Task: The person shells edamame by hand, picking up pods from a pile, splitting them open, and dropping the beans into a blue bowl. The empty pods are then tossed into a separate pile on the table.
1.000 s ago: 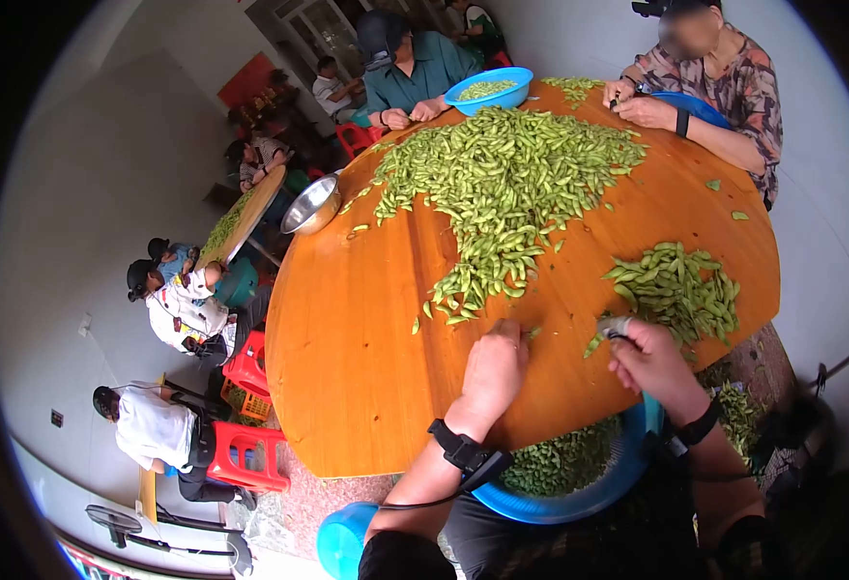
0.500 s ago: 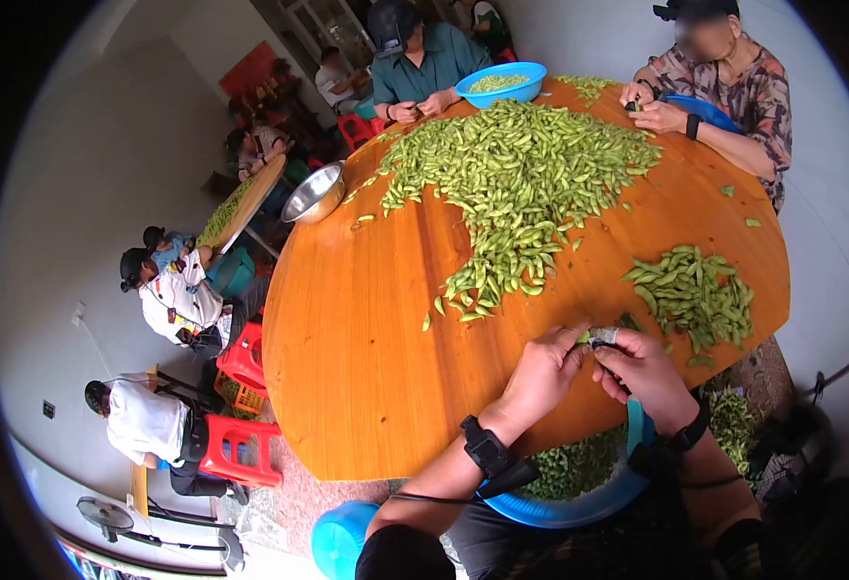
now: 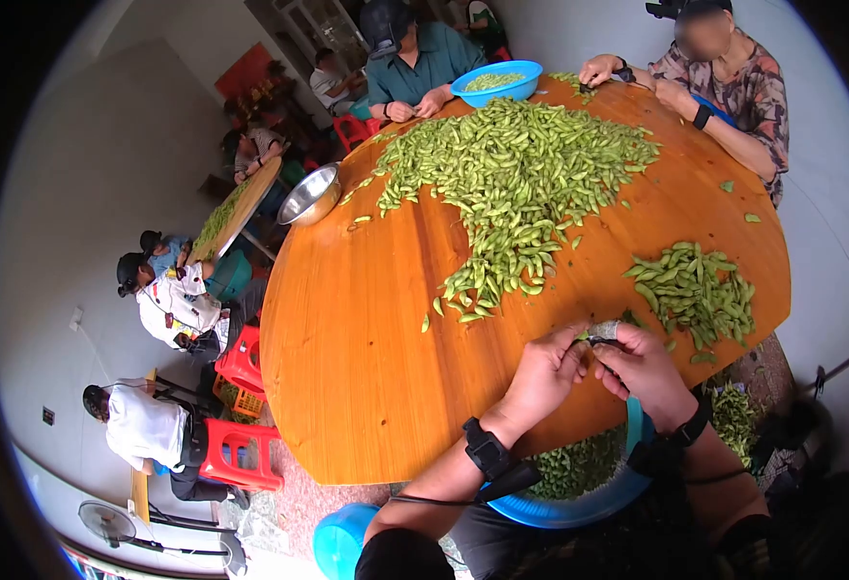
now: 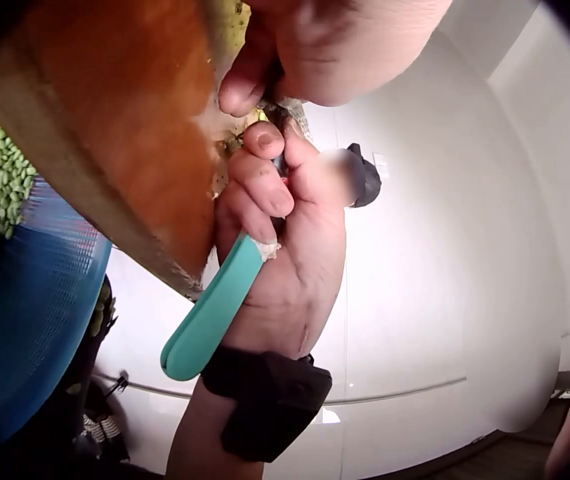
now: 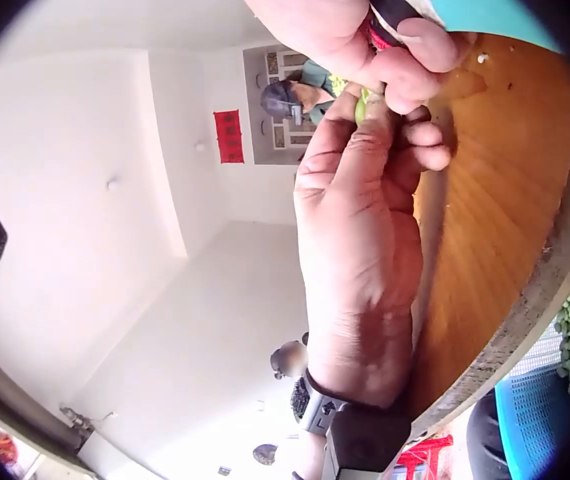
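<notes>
At the near edge of the round table the two hands meet. My left hand (image 3: 540, 372) pinches a green pod (image 5: 362, 106) between thumb and finger. Curled in my right hand (image 3: 651, 372) is a tool with a turquoise handle (image 4: 215, 310), its handle end sticking out below the palm; its working end is hidden by the fingers. Something pale and greyish wraps the right thumb or finger. A small pile of pods (image 3: 695, 290) lies beyond the right hand, and a large heap of pods (image 3: 511, 174) covers the table's far middle.
Below the table edge, a blue basket (image 3: 579, 512) holds shelled green beans (image 3: 574, 469). A steel bowl (image 3: 310, 196) and a blue basin (image 3: 497, 85) stand at the table's far side. Two people sit across; red stools (image 3: 241, 454) are at left.
My left hand has moved right and up to meet the right hand, and now pinches a pod. The person at far right has reached toward the pods on the table.
</notes>
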Motion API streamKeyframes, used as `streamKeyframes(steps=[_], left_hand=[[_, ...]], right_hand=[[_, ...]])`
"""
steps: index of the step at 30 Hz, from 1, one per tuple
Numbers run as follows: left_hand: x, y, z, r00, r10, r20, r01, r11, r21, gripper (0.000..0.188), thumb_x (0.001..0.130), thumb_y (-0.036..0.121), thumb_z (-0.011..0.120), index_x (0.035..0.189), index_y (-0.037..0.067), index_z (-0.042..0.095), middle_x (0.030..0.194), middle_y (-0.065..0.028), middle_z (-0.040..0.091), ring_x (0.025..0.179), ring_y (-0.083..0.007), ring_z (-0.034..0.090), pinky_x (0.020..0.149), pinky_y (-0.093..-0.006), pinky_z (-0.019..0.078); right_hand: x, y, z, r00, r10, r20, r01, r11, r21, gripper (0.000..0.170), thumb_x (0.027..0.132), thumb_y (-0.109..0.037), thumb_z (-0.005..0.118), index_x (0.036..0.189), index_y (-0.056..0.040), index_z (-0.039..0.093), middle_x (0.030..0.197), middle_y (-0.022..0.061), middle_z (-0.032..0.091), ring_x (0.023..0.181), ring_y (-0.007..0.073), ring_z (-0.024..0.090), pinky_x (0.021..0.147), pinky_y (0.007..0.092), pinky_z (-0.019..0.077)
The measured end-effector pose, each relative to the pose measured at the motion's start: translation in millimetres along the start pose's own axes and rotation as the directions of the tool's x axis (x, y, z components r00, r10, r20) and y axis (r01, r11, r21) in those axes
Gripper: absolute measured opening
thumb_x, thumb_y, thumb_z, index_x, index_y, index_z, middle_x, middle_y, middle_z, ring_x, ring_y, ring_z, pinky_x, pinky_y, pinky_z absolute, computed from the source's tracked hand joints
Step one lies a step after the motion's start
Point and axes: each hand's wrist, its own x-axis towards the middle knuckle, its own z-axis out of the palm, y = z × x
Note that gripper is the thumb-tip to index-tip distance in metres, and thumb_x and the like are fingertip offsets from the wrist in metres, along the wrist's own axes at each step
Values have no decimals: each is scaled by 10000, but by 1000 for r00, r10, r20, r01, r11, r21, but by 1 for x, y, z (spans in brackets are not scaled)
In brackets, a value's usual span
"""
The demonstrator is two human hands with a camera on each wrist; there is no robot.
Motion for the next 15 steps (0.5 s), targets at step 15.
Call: streamKeyframes(steps=[15], left_hand=[[3, -13, -10, 972, -148, 182, 215, 875, -434, 298, 978, 43, 432, 1256, 20, 538, 886, -39, 612, 698, -90, 586, 619, -215, 493]], right_hand=[[-8, -8, -3, 999, 40, 3, -40, 999, 9, 74, 925, -58, 506, 940, -7, 559, 686, 34, 564, 460, 66, 459, 381, 206, 317]])
